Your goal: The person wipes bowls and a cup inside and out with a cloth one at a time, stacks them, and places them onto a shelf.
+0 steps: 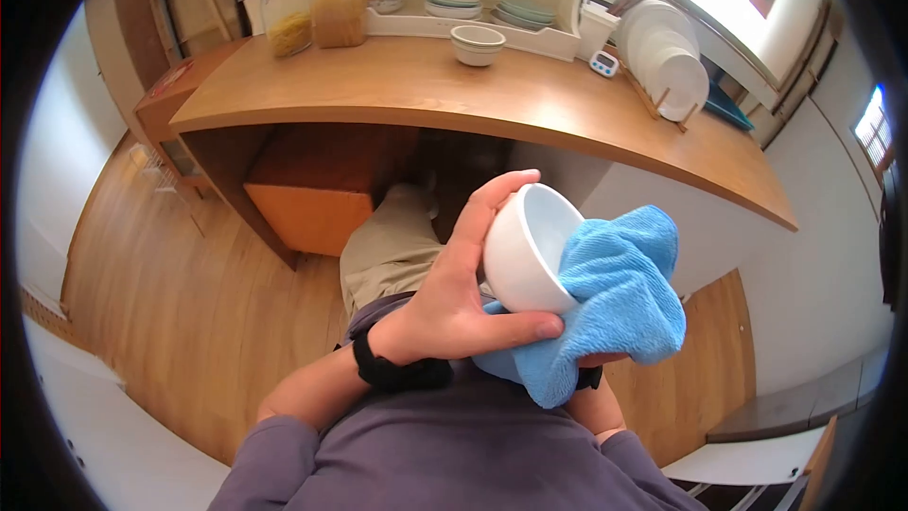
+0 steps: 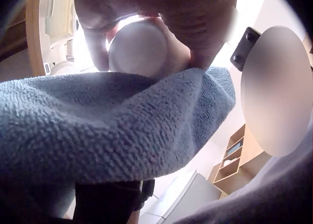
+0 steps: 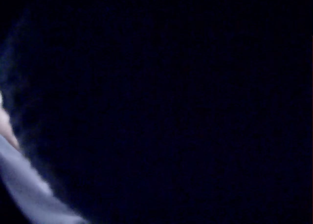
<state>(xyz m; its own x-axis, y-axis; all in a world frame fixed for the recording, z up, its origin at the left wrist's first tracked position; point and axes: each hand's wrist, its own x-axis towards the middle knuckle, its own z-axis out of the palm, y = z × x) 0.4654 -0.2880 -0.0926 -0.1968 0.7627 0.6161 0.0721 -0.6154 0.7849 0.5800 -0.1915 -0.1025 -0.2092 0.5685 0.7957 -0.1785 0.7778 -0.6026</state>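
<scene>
My left hand [image 1: 452,295] grips a white bowl [image 1: 518,260], thumb low on its side and fingers round the far rim. The bowl is tilted, its mouth facing right. A light blue microfibre cloth [image 1: 629,289] is bunched at the mouth, partly inside it, and hangs below. Mostly covered by this cloth, my right hand [image 1: 603,359] holds it against the bowl; only a sliver of skin shows. In the left wrist view the bowl's base [image 2: 139,48] appears above the blue cloth [image 2: 117,121]. The right wrist view is almost wholly dark.
Ahead stands a wooden desk [image 1: 378,85] with small stacked bowls [image 1: 478,44], a timer [image 1: 603,63] and a rack of white plates [image 1: 676,76]. Behind are a shelf of dishes [image 1: 454,2] and a jar of pasta [image 1: 287,14]. An orange box [image 1: 307,218] sits beneath.
</scene>
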